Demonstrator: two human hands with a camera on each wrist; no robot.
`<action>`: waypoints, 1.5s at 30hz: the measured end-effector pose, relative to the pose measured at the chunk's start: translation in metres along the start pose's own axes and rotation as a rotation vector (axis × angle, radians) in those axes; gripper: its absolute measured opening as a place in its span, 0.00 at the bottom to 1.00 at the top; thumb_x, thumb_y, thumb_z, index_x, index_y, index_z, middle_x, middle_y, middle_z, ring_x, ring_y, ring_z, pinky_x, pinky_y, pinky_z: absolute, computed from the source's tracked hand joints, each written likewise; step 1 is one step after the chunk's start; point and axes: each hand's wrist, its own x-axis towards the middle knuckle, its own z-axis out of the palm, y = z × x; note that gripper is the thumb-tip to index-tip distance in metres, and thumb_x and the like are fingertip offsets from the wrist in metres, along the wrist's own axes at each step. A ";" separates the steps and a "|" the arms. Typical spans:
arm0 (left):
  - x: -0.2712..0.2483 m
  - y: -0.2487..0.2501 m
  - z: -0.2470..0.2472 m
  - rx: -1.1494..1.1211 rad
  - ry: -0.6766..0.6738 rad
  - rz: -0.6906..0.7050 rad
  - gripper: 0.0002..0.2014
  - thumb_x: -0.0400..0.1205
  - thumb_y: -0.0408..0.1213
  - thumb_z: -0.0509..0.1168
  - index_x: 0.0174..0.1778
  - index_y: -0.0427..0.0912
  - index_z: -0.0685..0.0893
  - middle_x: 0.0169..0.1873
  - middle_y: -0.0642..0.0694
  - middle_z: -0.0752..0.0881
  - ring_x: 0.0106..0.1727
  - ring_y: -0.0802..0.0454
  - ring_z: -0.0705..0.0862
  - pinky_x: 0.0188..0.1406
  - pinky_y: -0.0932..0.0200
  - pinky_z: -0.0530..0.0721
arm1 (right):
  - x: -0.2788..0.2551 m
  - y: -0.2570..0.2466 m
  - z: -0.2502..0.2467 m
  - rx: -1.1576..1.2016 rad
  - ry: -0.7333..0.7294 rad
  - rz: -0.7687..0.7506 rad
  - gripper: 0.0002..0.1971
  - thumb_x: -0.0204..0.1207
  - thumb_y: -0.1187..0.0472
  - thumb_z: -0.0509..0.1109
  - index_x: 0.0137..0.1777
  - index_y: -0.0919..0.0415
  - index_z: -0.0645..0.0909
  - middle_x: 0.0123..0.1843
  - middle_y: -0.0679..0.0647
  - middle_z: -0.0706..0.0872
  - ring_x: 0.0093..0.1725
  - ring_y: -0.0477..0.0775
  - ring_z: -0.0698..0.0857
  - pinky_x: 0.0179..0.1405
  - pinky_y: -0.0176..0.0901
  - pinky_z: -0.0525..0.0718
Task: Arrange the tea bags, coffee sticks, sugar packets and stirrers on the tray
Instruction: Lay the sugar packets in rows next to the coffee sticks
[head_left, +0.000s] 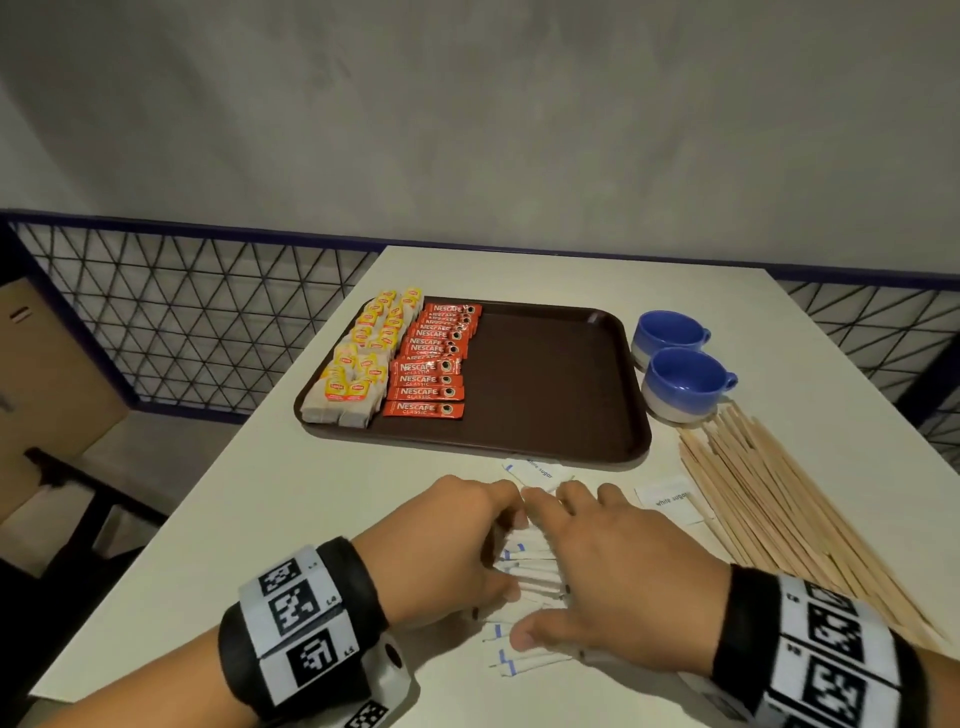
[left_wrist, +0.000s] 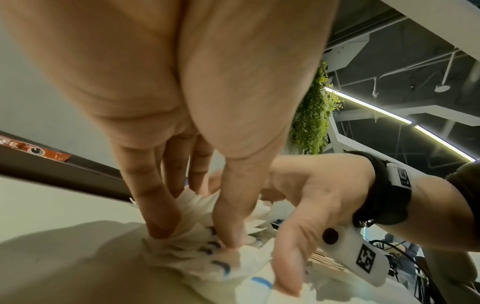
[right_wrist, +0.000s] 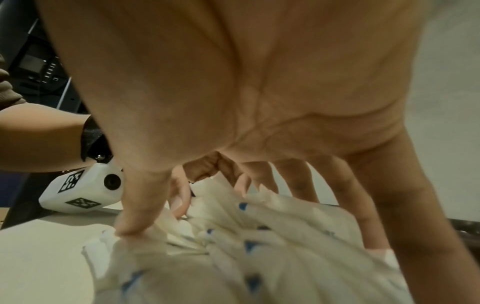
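White sugar packets (head_left: 530, 564) stand in a bunched row on the table in front of the brown tray (head_left: 545, 379). My left hand (head_left: 493, 551) grips the row from the left with curled fingers and thumb. My right hand (head_left: 571, 566) spans it from the right, thumb at the near end and fingers at the far end. Up close, left fingertips (left_wrist: 155, 230) dig into the packets (left_wrist: 197, 253); the right thumb (right_wrist: 130, 224) presses their edge (right_wrist: 259, 246). Tea bags (head_left: 358, 364) and coffee sticks (head_left: 434, 364) fill the tray's left side. Wooden stirrers (head_left: 779, 509) lie at the right.
Loose sugar packets lie near the tray's front rim (head_left: 535, 470), beside the stirrers (head_left: 667, 499) and under my right thumb (head_left: 524, 665). Two blue cups (head_left: 685, 382) stand right of the tray. The tray's right half is bare. A wire fence borders the table behind.
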 end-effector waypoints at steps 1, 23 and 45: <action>0.001 0.000 0.000 -0.025 0.010 -0.003 0.21 0.73 0.48 0.80 0.59 0.56 0.82 0.46 0.56 0.89 0.44 0.59 0.87 0.50 0.52 0.88 | 0.001 -0.001 -0.001 -0.025 0.000 -0.013 0.48 0.72 0.23 0.66 0.86 0.47 0.56 0.75 0.53 0.71 0.72 0.61 0.72 0.64 0.55 0.81; -0.007 -0.003 -0.006 -0.178 0.179 0.108 0.27 0.81 0.41 0.75 0.71 0.62 0.70 0.54 0.62 0.84 0.50 0.68 0.82 0.46 0.71 0.77 | 0.019 0.033 -0.024 0.428 0.148 -0.257 0.08 0.82 0.49 0.74 0.58 0.41 0.80 0.47 0.43 0.88 0.45 0.42 0.87 0.43 0.37 0.84; 0.013 -0.031 -0.037 -0.692 0.525 0.038 0.21 0.72 0.49 0.83 0.58 0.58 0.83 0.47 0.53 0.86 0.44 0.48 0.88 0.50 0.47 0.91 | 0.049 0.027 -0.069 0.674 0.346 -0.285 0.18 0.75 0.54 0.83 0.63 0.45 0.85 0.53 0.41 0.91 0.53 0.41 0.90 0.56 0.49 0.90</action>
